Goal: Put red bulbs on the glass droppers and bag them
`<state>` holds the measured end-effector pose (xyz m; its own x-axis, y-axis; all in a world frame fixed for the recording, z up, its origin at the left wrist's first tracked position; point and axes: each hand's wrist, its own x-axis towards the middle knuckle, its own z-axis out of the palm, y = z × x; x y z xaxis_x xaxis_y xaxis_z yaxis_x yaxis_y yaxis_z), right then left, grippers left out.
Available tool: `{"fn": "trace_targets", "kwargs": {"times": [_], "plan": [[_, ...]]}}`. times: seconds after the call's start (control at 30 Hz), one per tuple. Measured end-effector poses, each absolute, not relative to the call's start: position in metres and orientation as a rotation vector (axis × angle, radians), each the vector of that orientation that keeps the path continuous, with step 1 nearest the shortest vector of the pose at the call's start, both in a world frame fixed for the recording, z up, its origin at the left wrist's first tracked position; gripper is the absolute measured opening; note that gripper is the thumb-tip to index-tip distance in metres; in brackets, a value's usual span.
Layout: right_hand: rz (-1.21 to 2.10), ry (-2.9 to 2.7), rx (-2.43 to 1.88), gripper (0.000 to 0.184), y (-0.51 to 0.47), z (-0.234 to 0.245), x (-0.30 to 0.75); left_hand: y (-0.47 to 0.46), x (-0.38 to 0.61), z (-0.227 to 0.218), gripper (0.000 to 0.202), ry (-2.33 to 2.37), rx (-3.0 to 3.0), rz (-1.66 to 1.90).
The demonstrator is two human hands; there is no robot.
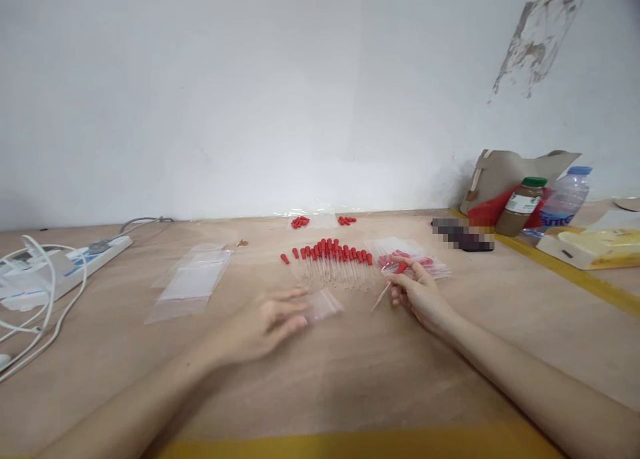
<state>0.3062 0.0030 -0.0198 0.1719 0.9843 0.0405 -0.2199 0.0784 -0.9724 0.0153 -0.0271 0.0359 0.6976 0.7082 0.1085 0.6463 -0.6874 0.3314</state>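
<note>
My left hand [275,316], slightly blurred, has its fingers on a small clear zip bag [325,304] low over the table. Between the thumb and fingers of my right hand [415,286] is a glass dropper [383,294] with a red rubber bulb, its thin tip slanting down to the left. Beyond both hands lies a row of red-bulbed droppers [333,252], glass ends toward me. Clear bags with red-bulbed droppers inside [400,251] are piled just behind my right hand.
Flat clear bags [193,279] lie at left, near a power strip [100,256] with white cables [65,306]. Loose red bulbs [300,222] rest by the wall. Rightward are a dark blurred-out object [477,240], a green-capped bottle [523,206], a water bottle [565,202] and a yellow-white packet [590,248].
</note>
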Motion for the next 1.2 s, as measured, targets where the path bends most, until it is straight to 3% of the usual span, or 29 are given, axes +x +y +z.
{"fn": "trace_targets", "kwargs": {"times": [0.2, 0.47, 0.7, 0.93, 1.2], "plan": [[1.178, -0.960, -1.066, 0.047, 0.001, -0.023, 0.300, -0.038, 0.034, 0.000, 0.052, 0.970, 2.714, 0.231], [1.128, -1.033, -1.047, 0.043, 0.001, -0.026, 0.293, -0.036, 0.035, 0.003, 0.049, 0.947, 2.709, 0.223], [1.359, -1.031, -0.935, 0.032, -0.008, -0.022, 0.288, -0.033, 0.040, 0.007, 0.047, 0.916, 2.609, 0.246], [1.412, -1.731, -0.998, 0.026, -0.013, -0.013, 0.299, -0.029, 0.039, 0.000, 0.050, 0.860, 2.580, 0.393], [1.388, -1.798, -0.795, 0.027, -0.017, -0.009, 0.284, -0.030, 0.044, 0.002, 0.052, 0.788, 2.588, 0.430]]}}
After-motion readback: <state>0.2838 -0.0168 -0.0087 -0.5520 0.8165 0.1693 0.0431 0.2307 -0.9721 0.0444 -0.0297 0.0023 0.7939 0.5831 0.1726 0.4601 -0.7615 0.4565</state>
